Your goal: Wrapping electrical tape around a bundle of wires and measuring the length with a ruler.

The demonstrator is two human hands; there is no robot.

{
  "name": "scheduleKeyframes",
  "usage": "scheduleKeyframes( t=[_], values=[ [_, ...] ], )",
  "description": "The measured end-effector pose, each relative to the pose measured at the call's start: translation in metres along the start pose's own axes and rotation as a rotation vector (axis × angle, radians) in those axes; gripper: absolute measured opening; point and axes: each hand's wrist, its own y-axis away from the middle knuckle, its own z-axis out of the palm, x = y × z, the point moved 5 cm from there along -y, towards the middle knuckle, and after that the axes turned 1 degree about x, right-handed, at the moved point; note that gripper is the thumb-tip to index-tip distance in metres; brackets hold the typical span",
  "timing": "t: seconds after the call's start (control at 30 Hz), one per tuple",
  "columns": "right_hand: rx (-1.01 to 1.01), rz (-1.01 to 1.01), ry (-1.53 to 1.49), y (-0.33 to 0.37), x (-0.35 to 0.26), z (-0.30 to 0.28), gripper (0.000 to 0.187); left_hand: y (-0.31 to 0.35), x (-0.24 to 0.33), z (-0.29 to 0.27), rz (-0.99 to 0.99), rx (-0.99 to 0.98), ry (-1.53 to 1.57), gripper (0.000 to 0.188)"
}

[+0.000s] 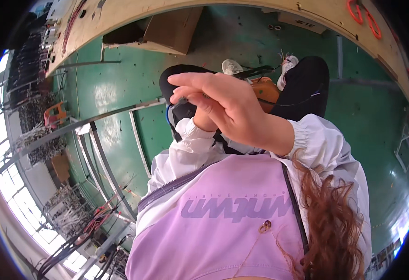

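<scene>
My right hand (234, 105) reaches across in front of my lap, its fingers pointing left and drawn together over my left hand. A small dark piece (183, 100) shows at its fingertips; its kind is unclear. Behind it, my left hand (204, 120) shows only in part near the wrist, its fingers hidden. Beside the hands, a thin blue-and-black cable (168, 115) hangs down to a black end by my left sleeve. A thin dark wire (283, 103) extends to the right of my hands, over my lap.
A wooden tabletop (241, 5) curves along the far side, with red loops on its right. Beneath it stand a cardboard box (171, 32) and white shoes (288, 70). Metal frame bars (106, 163), cable bundles (64, 210) and an orange stool (55, 114) are to the left. An orange-brown object (266, 91) lies between my legs.
</scene>
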Motion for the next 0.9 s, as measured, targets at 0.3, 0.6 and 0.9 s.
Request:
scheduleKeyframes(
  t=[0.3, 0.6, 0.9],
  values=[
    [0.011, 0.003, -0.02, -0.004, 0.001, 0.01, 0.026, 0.006, 0.004, 0.01, 0.116, -0.075, -0.196, 0.02],
    [-0.181, 0.348, -0.583, -0.014, 0.019, -0.008, 0.042, -0.001, 0.005, 0.013, -0.317, -0.225, 0.371, 0.032],
    [-0.367, 0.287, -0.266, -0.001, 0.032, -0.024, 0.052, -0.002, 0.035, 0.014, -0.265, -0.33, 0.409, 0.041]
  ],
)
